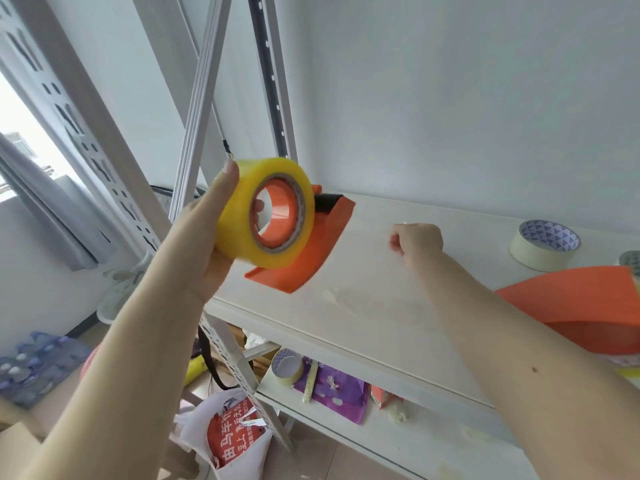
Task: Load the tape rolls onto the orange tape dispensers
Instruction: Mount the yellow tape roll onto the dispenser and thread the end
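My left hand grips a yellow tape roll that sits on the orange hub of an orange tape dispenser, held up in the air above the shelf's left end. The thumb lies on the roll's top and fingertips show through the core. My right hand hovers over the white shelf with fingers curled shut, holding nothing that I can see. A second orange tape dispenser lies at the right edge, partly cut off. A cream tape roll rests on the shelf at the far right.
A metal rack upright rises behind the held roll. The lower shelf carries another cream tape roll, a purple bag and a small orange carton. On the floor are a white bag with red print and packed water bottles.
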